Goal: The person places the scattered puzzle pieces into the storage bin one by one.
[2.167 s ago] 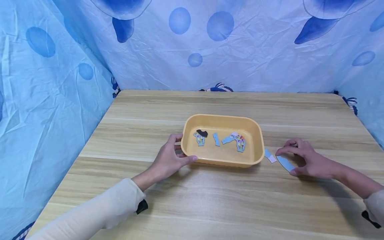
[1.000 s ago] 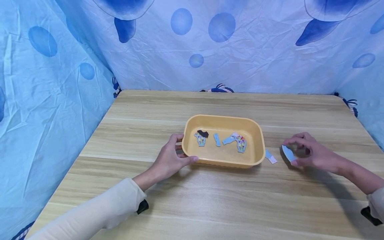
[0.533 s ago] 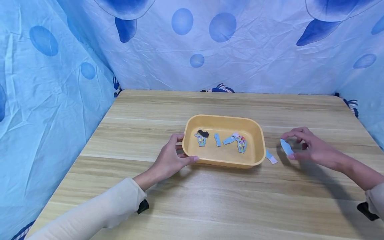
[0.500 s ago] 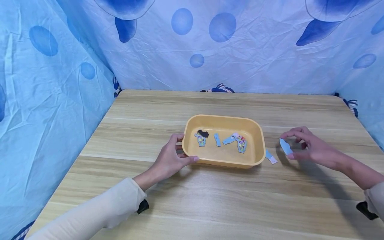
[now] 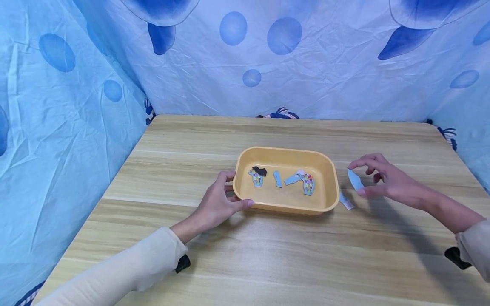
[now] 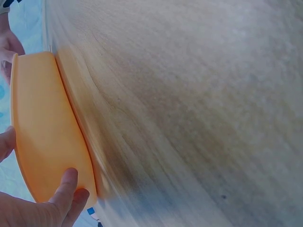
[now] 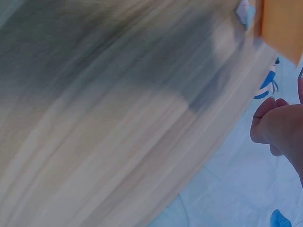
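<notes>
My left hand (image 5: 218,202) grips the left end of a yellow-orange plastic tray (image 5: 268,199), thumb on the near rim and fingers along its outer side. Several flat puzzle pieces lie in the tray, among them a black and patterned one (image 5: 257,176), a small blue one (image 5: 277,179) and a colourful cluster (image 5: 307,183) at the right. Beyond the tray's right end, my right hand (image 5: 388,180) pinches a curved light-blue puzzle piece (image 5: 354,179) between thumb and forefinger, raised over the table. Below it lies a blue and pale pink piece (image 5: 347,201) beside the tray.
A light wood-grain table (image 5: 245,263) carries everything. Blue patterned cloth (image 5: 199,80) hangs behind it and at both sides. The right arm casts a shadow (image 5: 413,238) across the tabletop.
My right hand has lifted the light-blue puzzle piece off the table and carried it up and left toward the tray's right end. The left hand has kept its grip on the tray.
</notes>
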The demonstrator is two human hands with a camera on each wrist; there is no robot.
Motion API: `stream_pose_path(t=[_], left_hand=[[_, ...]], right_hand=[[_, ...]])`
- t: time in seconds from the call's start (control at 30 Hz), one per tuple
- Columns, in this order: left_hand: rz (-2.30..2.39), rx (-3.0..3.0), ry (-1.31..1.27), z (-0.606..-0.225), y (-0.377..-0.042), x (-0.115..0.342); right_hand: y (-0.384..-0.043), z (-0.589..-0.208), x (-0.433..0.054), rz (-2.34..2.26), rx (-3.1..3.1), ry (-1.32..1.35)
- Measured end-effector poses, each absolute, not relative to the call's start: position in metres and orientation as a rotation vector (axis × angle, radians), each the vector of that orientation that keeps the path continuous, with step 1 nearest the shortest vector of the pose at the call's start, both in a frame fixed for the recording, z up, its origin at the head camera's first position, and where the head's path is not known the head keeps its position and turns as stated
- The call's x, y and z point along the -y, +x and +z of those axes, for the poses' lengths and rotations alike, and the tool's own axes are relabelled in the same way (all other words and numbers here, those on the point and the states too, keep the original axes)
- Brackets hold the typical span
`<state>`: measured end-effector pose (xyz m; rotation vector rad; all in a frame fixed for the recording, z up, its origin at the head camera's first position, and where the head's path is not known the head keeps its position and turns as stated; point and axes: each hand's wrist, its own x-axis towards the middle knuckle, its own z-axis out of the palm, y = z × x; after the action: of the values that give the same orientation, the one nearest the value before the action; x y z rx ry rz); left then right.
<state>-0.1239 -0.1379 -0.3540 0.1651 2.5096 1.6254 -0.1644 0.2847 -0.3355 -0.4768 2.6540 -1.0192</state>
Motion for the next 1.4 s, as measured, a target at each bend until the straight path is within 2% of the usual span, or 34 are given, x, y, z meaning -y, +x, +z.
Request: stream_pose_path(t=[0.43, 1.1, 1.4], left_hand=[[1.63, -2.506, 0.188, -0.356, -0.124, 0.138], [1.648, -2.5, 0.188, -0.36, -0.124, 0.138], [1.654, -2.496, 0.191, -0.361, -0.124, 0.138]], right_hand=[[-0.175, -0.315, -0.258, -1.052, -2.631, -0.479], [-0.189, -0.317, -0.212, -1.138, -2.529, -0.705], [-0.196, -0.321, -0.189, -1.15, -2.47, -0.716]])
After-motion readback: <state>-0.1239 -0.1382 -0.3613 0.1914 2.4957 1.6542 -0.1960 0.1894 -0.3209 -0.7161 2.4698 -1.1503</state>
